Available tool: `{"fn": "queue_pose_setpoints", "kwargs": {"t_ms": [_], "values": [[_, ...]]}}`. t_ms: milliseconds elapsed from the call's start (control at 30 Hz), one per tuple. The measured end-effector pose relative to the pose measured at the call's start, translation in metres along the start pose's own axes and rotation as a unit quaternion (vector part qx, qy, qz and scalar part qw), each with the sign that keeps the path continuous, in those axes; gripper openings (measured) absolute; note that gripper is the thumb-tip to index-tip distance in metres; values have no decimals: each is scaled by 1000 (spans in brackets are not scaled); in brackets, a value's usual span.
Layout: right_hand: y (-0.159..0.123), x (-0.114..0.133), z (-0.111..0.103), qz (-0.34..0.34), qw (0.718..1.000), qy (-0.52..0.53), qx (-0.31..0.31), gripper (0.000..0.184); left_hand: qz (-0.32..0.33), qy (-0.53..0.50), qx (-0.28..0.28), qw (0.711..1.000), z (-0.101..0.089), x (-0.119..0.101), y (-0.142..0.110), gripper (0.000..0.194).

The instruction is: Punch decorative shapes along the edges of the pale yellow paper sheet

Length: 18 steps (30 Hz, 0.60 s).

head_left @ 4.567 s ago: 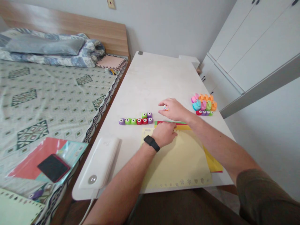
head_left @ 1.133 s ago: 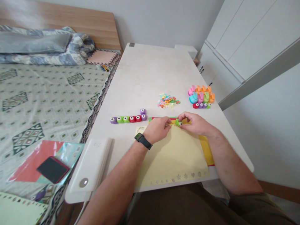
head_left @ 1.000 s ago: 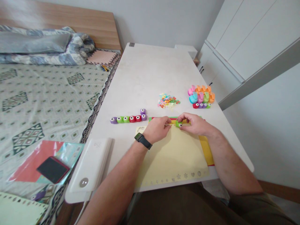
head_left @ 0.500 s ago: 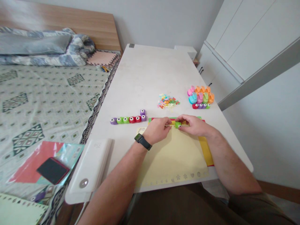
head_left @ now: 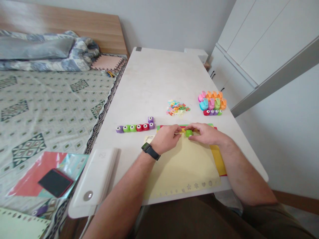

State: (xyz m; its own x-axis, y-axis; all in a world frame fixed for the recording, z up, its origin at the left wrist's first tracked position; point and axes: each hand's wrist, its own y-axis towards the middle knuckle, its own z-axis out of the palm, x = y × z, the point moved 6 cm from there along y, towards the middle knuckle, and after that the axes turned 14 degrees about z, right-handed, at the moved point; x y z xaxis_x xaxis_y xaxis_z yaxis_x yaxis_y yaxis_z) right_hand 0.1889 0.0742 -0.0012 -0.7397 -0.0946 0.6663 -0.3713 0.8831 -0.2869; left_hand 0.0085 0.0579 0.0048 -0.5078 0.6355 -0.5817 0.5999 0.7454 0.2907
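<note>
My right hand [head_left: 204,133] grips a small green craft punch [head_left: 189,133] between thumb and fingers at the far edge of a pale yellow paper sheet [head_left: 184,162]. With its fingers pinched, my left hand [head_left: 166,138] holds that same far edge just left of the punch. Cut-out shapes, among them flowers and a heart, run along the sheet's near edge, and a larger hole shows at its far left corner. Beneath it lie other coloured sheets, with a yellow one [head_left: 218,160] sticking out at the right.
Beyond the sheets lies a pile of colourful paper cut-outs [head_left: 177,108]. Small punches [head_left: 133,128] form a row at left; larger punches [head_left: 211,103] cluster at right. A white device [head_left: 96,177] sits at the table's left edge, near a phone [head_left: 55,182] on the bed.
The green punch has turned slightly in my right hand, so its pale end shows less. My left hand keeps its hold on the paper. The whole view has shifted a little.
</note>
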Motion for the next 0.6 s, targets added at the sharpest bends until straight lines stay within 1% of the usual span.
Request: {"fn": "queue_pose_setpoints", "kwargs": {"t_ms": [133,333,600], "values": [[-1,2,0,-1,1000,2,3,43,-1,-5,5,1000,-1,-3,1,19],[-1,4,1,16,1000,-18,5,40,-2,-4,13,1000,0,-4,1,18],[-2,8,1,3,1000,-27,6,38,2,-1,9,1000,-1,-3,2,18]]}}
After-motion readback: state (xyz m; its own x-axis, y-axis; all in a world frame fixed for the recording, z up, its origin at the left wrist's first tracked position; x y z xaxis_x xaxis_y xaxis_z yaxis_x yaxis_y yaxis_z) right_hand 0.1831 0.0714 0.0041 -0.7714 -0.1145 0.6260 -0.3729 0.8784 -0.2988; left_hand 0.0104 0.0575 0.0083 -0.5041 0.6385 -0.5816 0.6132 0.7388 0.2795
